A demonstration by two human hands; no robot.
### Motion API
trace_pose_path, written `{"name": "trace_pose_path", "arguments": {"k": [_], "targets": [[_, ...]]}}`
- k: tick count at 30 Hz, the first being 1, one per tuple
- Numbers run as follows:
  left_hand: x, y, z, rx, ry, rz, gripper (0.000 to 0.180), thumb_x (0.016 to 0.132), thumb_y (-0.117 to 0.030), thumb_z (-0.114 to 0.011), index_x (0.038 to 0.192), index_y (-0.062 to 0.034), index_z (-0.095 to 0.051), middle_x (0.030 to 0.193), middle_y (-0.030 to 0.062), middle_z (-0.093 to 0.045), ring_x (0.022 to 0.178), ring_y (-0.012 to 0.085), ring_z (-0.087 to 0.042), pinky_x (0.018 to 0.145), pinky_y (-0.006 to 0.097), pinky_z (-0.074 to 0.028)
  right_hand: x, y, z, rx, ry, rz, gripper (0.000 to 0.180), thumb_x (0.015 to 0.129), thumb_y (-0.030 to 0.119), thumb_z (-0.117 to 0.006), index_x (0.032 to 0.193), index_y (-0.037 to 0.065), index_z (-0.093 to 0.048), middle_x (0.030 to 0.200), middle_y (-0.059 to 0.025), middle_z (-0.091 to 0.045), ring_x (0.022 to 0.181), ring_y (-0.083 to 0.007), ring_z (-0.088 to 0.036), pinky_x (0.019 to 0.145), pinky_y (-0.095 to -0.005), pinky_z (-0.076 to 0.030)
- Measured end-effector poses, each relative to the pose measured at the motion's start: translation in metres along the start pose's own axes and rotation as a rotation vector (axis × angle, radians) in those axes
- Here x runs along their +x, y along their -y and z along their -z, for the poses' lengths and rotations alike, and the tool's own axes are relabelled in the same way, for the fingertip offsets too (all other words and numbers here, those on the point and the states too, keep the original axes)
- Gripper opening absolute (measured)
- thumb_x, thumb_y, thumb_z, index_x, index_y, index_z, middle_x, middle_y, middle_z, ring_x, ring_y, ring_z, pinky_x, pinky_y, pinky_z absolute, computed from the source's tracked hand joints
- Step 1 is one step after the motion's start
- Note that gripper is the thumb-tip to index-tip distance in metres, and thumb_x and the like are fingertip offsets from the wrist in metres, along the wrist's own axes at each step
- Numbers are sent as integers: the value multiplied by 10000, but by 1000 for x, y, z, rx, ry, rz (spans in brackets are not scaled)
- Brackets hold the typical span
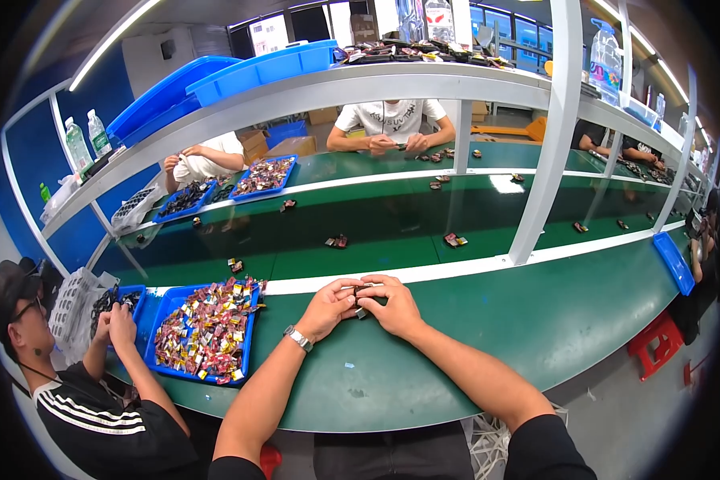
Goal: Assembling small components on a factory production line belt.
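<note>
Both hands pinched together on one small part, mid-assembly, at the green worktop.

The left hand and right hand meet just past the near edge of the worktop, fingers closed around a small dark part held between them; it is too small to tell what it is. I judge the work far from finished: the blue tray just to the left is heaped with small red, yellow and dark pieces, and only scattered finished-looking bits lie on the belt beyond the white divider strip. A seated person in a black striped shirt works a second tray at left; more people sit across. White uprights carry a shelf with blue bins and water bottles, under strip lighting.
</note>
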State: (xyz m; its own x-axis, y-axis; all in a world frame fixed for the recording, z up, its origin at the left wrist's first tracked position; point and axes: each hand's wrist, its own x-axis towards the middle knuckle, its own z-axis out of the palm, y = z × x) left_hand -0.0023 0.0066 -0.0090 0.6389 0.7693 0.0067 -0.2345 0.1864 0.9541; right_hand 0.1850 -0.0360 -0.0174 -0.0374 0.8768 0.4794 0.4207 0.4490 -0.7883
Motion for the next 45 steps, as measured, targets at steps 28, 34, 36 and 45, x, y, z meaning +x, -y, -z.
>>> {"name": "trace_pose_path", "arguments": {"k": [28, 34, 36, 45], "targets": [[3, 8, 8, -143, 58, -89, 289, 957, -89, -605, 1232, -59, -522, 1354, 114, -554, 1163, 189, -587, 985, 374, -504, -1, 15, 4, -140, -60, 202, 186, 793, 64, -727, 974, 101, -747, 1299, -67, -600, 1233, -295, -499, 1021, -398, -442], [6, 10, 3, -98, 18, -132, 249, 960, -84, -600, 1201, -60, -537, 1317, 112, -578, 1157, 197, -593, 953, 366, -524, 2, 21, 2, -136, -76, 223, 201, 786, 60, -725, 984, 83, -737, 1294, -79, -597, 1232, -302, -499, 1015, -402, -444], [6, 7, 0, -127, 6, -197, 244, 961, -85, -602, 1195, -65, -536, 1308, 112, -581, 1154, 198, -594, 960, 374, -522, 2, 27, 4, -144, -112, 314, 183, 759, 36, -710, 941, 56, -725, 1253, -100, -608, 1215, -312, -507, 977, -403, -471], [7, 15, 3, -197, 45, -172, 244, 957, -70, -602, 1190, -73, -531, 1314, 116, -576, 1164, 198, -587, 989, 392, -514, 1, 26, 4, -216, -169, 363, 194, 716, 0, -739, 900, 54, -712, 1229, -83, -620, 1185, -306, -531, 961, -397, -477]]}}
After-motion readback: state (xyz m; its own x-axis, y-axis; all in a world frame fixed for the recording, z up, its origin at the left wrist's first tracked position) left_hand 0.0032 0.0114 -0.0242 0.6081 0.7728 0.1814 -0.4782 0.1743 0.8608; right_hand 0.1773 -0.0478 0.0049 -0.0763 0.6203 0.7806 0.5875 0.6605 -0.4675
